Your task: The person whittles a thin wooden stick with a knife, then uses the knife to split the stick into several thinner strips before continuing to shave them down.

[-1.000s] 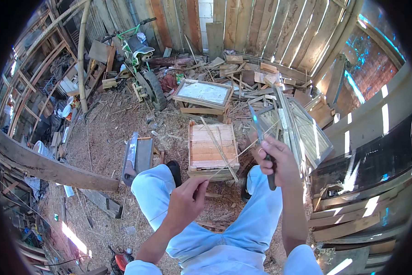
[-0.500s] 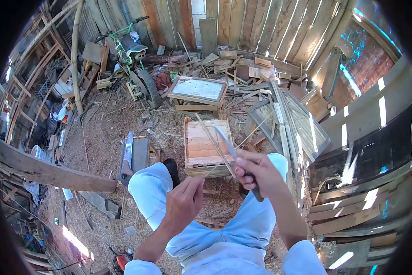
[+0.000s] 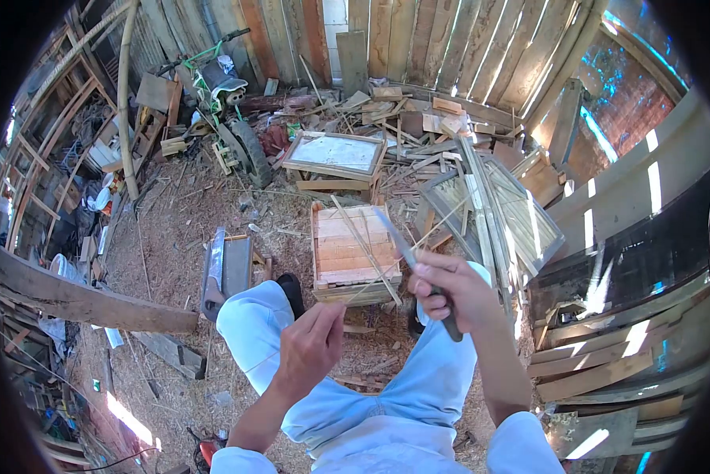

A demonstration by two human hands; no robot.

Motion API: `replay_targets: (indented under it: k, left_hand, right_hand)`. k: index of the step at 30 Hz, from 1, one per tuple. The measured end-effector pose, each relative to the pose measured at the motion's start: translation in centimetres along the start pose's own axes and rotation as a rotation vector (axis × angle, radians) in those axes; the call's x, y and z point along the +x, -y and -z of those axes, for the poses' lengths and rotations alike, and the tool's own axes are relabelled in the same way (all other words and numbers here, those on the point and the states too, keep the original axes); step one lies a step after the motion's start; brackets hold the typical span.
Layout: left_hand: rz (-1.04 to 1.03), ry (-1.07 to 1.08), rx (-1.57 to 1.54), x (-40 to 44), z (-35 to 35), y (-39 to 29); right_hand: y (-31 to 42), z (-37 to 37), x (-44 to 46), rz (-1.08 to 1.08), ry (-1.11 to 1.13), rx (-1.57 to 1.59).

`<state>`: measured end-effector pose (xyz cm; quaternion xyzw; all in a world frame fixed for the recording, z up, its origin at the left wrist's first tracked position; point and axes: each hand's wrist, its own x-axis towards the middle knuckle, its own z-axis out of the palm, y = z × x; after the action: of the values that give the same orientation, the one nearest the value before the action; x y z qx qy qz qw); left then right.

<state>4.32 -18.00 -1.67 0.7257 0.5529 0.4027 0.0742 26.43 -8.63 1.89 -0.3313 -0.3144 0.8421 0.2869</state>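
Note:
My right hand [image 3: 456, 291] is closed around the dark handle of a knife [image 3: 394, 235], its blade pointing up and to the left. A thin wooden strip [image 3: 443, 223] slants from my left hand up past the blade; where it meets the knife is hard to make out. My left hand [image 3: 311, 349] pinches the strip's lower end above my left thigh. Beyond both hands sits a wooden crate [image 3: 331, 246] with a slatted top, and two slender sticks [image 3: 356, 237] lie across it.
A hand saw [image 3: 217, 265] rests on a dark stool left of my knee. Ahead stand a framed white panel [image 3: 331, 152] and a green-framed motorbike [image 3: 244, 146] beside heaped scrap wood. Long boards [image 3: 485, 213] lean at right. A beam [image 3: 86, 288] crosses at left.
My right hand and the knife have shifted slightly right and up along the strip. My left hand keeps its pinch in nearly the same place. The view has turned slightly.

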Motion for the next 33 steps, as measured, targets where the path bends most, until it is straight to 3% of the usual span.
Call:
replay_targets:
  k: [5, 7, 16, 18, 21, 25, 28, 31, 33]
  left_hand:
    - [0.010, 0.010, 0.001, -0.4, 0.2, 0.2]
    - [0.036, 0.016, -0.001, -0.6, 0.5, 0.6]
    - [0.229, 0.003, -0.126, -0.2, 0.6, 1.9]
    - [0.296, 0.012, -0.179, 0.6, 0.3, 1.4]
    - [0.341, 0.065, -0.243, 1.6, -0.5, 0.1]
    - [0.335, 0.083, -0.314, 1.7, -0.3, -0.5]
    - [0.372, 0.141, -0.364, 0.9, 0.1, 0.3]
    - [0.395, 0.189, -0.393, 0.5, 0.7, 0.4]
    - [0.414, 0.211, -0.388, 0.3, 0.8, 0.4]
  right_hand:
    - [1.4, 1.0, -0.2, -0.014, -0.011, -0.014]
    - [2.3, 2.6, -0.4, 0.157, -0.049, 0.012]
    - [4.1, 4.4, -0.8, 0.391, -0.254, -0.006]
    - [2.3, 2.3, -1.0, 0.250, -0.219, -0.185]
    - [-1.3, -0.1, 0.2, 0.045, 0.026, -0.319]
    - [-2.1, -0.6, 1.0, 0.062, 0.084, -0.205]
    - [-0.5, 0.8, 0.5, 0.067, 0.047, -0.107]
    - [1.5, 1.4, 0.1, 0.205, -0.125, -0.025]
    - [2.1, 1.6, -0.2, 0.226, -0.095, -0.030]
